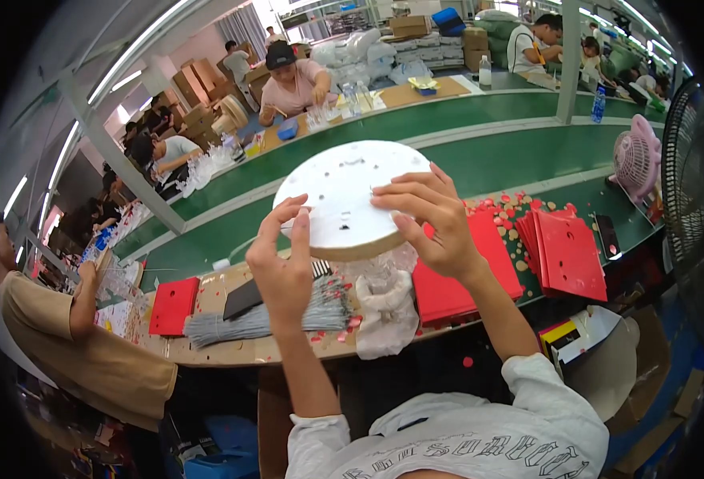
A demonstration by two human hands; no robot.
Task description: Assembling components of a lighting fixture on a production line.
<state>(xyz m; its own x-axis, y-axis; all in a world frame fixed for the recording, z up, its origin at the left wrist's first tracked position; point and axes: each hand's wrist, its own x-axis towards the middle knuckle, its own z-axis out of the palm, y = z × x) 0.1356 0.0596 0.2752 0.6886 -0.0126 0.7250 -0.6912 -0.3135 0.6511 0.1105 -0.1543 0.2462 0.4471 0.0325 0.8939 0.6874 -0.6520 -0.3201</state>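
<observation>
Both hands hold a white round disc (344,195), pierced with small holes and showing a pale wooden edge, raised above the workbench (232,351) with its face tilted toward the person. The left hand (281,267) pinches the lower-left rim, thumb and fingers closed on it; the right hand (432,219) lies curled over the right face, fingertips pressing the surface. Below lie a grey wire bundle (264,319) and red square sheets (567,251).
</observation>
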